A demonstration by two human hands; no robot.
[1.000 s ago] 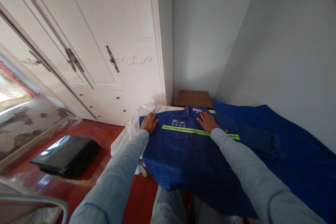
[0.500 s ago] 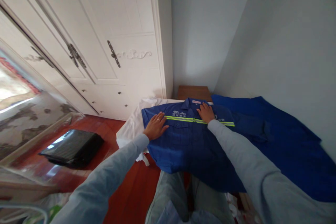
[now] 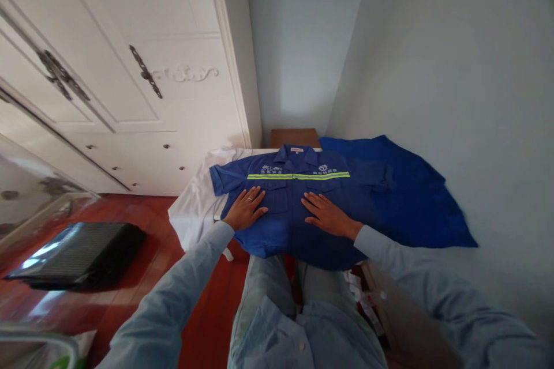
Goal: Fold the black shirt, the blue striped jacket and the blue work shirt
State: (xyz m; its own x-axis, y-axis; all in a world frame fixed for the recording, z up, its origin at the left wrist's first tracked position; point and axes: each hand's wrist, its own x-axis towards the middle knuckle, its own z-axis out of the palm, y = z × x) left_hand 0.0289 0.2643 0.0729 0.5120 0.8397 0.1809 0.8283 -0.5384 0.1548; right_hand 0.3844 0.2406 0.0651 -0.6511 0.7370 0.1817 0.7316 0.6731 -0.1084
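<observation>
A dark blue short-sleeved work shirt (image 3: 277,228) lies spread front side up, its collar away from me. Across its chest runs a yellow-green and silver reflective stripe (image 3: 298,176), with white printing above it. My left hand (image 3: 246,209) rests flat on the shirt below the stripe, fingers stretched out, a ring on one finger. Flat on the other side of the front, my right hand (image 3: 329,214) has its fingers spread. Neither hand grips the cloth. The shirt's lower edge hangs over the near side, by my legs.
White cloth (image 3: 194,199) drapes beside the shirt on the left. More blue fabric (image 3: 415,207) spreads to the right, against the wall. Behind stands a brown wooden surface (image 3: 295,138). A white wardrobe (image 3: 182,109) rises at left; a black ribbed case (image 3: 82,253) lies on the red floor.
My right hand has moved from near the collar down to the shirt's front, below the stripe. The blue fabric's right end now reaches less far right, and the view has shifted rightward.
</observation>
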